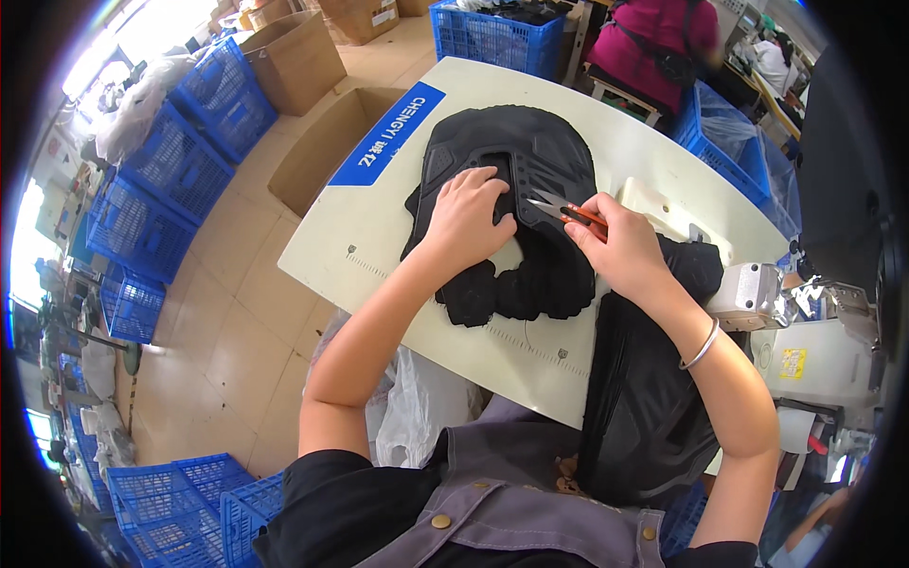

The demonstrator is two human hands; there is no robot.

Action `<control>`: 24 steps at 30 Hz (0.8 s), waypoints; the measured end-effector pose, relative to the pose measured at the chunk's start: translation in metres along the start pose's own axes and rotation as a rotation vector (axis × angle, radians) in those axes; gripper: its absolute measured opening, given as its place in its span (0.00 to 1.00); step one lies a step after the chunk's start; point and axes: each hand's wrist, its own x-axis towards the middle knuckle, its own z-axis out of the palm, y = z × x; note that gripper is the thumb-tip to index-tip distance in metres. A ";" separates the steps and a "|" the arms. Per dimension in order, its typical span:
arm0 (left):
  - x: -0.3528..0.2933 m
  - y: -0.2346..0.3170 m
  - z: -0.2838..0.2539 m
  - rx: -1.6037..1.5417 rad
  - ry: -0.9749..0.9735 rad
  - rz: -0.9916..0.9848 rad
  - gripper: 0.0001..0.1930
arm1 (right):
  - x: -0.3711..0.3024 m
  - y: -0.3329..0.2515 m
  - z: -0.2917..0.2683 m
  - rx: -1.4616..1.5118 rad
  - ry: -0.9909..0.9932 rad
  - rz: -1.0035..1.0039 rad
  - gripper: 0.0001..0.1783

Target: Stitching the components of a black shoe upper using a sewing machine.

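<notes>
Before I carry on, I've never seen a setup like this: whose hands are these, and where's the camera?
There is no robot: these are a person's two bare hands. The one picture comes from a fisheye camera on that person's head, looking down, so straight edges bend. On the pale table lies a black molded-looking piece. The left hand rests on it; whether it grips anything is unclear. The right hand holds small orange-handled scissors, blades pointing left over the piece. More black material sits to the lower right.
</notes>
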 end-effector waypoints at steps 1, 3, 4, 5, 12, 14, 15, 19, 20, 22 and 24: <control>0.004 0.001 0.003 -0.031 -0.020 -0.067 0.16 | 0.001 -0.001 0.001 -0.040 0.036 -0.042 0.13; 0.010 0.004 0.006 -0.062 -0.038 -0.132 0.15 | 0.002 -0.006 0.001 -0.045 0.034 -0.053 0.13; 0.013 0.006 0.006 -0.066 -0.054 -0.162 0.13 | 0.002 -0.007 0.001 -0.051 0.032 -0.062 0.12; 0.015 0.007 0.006 -0.070 -0.070 -0.192 0.10 | 0.004 -0.007 0.000 -0.050 0.036 -0.061 0.12; 0.020 -0.003 0.009 -0.163 -0.085 -0.122 0.05 | 0.013 -0.012 -0.002 -0.252 0.086 -0.130 0.12; 0.021 -0.005 0.008 -0.252 -0.077 -0.182 0.05 | 0.016 -0.013 -0.001 -0.322 0.118 -0.175 0.12; 0.022 -0.005 0.007 -0.251 -0.078 -0.177 0.05 | 0.018 -0.013 -0.001 -0.383 0.121 -0.251 0.11; 0.026 -0.010 0.000 -0.429 -0.091 -0.278 0.05 | 0.024 -0.022 0.001 -0.501 0.072 -0.331 0.08; 0.026 -0.012 0.000 -0.487 -0.096 -0.315 0.06 | 0.026 -0.024 0.001 -0.501 0.071 -0.331 0.08; 0.020 -0.016 0.002 -0.417 -0.019 -0.252 0.06 | 0.030 -0.028 0.002 -0.600 0.040 -0.356 0.06; 0.013 -0.019 0.005 -0.349 0.057 -0.199 0.07 | 0.030 -0.032 0.003 -0.650 0.044 -0.377 0.06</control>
